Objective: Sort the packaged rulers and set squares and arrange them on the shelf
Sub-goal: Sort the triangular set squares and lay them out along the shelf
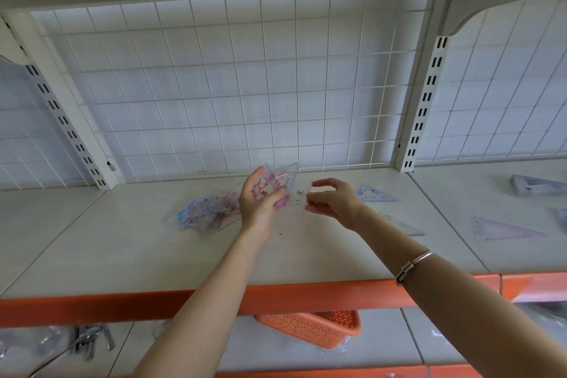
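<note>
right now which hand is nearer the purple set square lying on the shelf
Right. The right hand is left of the purple set square, apart from it; the left hand, gripping a bundle of packets, is farther left.
</note>
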Tool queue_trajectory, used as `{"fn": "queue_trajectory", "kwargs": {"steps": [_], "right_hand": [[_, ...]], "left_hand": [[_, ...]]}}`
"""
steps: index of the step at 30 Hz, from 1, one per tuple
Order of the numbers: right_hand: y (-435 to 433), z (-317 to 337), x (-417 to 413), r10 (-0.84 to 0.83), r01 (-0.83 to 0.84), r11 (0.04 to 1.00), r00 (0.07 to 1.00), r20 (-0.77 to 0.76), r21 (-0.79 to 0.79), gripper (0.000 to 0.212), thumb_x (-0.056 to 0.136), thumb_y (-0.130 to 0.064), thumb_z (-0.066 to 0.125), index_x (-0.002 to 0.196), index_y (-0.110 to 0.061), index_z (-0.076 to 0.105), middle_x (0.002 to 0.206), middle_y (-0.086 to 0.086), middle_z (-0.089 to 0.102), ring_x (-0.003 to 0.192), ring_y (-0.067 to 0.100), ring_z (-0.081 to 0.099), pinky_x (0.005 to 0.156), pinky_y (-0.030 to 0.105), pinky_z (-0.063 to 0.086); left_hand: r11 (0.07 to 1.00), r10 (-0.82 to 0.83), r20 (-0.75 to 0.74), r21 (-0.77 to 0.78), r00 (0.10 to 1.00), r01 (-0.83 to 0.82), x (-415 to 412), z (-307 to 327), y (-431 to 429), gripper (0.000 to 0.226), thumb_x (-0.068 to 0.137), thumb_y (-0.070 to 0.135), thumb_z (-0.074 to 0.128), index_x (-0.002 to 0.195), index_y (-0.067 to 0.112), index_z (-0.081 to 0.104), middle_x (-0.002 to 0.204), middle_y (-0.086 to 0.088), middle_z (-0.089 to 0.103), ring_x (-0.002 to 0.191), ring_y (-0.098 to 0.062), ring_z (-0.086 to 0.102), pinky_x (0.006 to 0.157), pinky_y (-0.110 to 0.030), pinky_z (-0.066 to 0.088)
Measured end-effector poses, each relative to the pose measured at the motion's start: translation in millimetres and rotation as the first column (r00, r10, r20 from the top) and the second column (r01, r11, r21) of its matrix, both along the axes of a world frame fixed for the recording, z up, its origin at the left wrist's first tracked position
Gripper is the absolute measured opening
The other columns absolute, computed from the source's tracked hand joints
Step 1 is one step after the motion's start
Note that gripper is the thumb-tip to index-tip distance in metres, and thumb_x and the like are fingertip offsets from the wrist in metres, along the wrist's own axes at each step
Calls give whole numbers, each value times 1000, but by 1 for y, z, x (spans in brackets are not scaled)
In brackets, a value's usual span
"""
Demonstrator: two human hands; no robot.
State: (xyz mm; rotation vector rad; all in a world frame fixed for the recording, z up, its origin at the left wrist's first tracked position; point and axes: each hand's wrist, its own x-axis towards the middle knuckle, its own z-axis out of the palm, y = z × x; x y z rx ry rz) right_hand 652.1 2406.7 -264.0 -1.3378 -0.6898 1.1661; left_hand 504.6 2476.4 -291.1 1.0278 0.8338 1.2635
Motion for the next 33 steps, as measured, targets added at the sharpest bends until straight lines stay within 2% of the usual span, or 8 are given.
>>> {"fn": "queue_trajectory", "kwargs": {"steps": [2,5,8,14,18,26,29,33], "right_hand": [[-2,-5,7,-34,20,998,974,225,66,48,78,9,69,120,-6,50,92,16,61,72,24,64,69,32,59],[-4,-4,16,-66,-32,992,687,723,121,45,74,1,75,113,-16,60,105,2,60,88,17,60,76,29,54],[-5,1,22,-6,-135,987,495,869,83,35,75,0,74,106,-16,67,105,-2,62,94,16,57,81,27,51],[-7,8,25,18,-237,969,322,947,62,31,73,-12,79,102,-13,69,90,2,60,82,14,55,79,23,47],[-10,5,16,66,-300,953,320,945,35,40,72,-16,81,109,-10,66,91,2,61,78,15,56,78,24,49],[-14,2,14,153,-308,950,315,937,-52,48,72,-16,82,116,-5,65,100,10,65,78,14,57,82,28,52],[-17,3,14,239,-297,944,316,918,-143,47,70,-17,83,113,-5,67,100,9,68,79,13,60,80,21,50],[-19,2,11,335,-312,919,300,893,-240,45,68,-20,85,108,-6,70,98,9,71,88,17,66,82,21,51]], "left_hand": [[999,-11,-40,34,999,13,0,1,2,67,72,-12,73,127,23,57,130,-4,53,114,-24,59,69,-26,56],[996,-65,-100,61,993,71,-2,2,7,67,71,-12,73,123,29,58,131,-6,54,112,-24,61,67,-28,55],[992,-107,-145,47,984,115,-2,5,13,67,69,-11,76,118,33,59,132,-7,55,111,-27,61,71,-34,56],[996,-72,-194,37,978,80,7,13,18,69,66,-7,80,119,34,60,131,-2,54,111,-27,61,87,-44,56],[996,-70,-215,46,974,81,18,16,10,69,68,-7,79,124,27,58,126,-1,54,106,-24,62,73,-31,56],[999,-20,-187,31,982,26,19,0,12,60,72,-5,77,113,35,60,124,-4,55,111,-32,60,81,-46,58],[991,87,-243,120,966,-59,14,0,14,56,76,1,74,110,43,59,113,9,57,112,-27,60,91,-51,53],[980,142,-280,173,949,-96,8,3,17,54,79,2,70,113,42,59,125,3,56,117,-21,57,92,-49,52]]}}
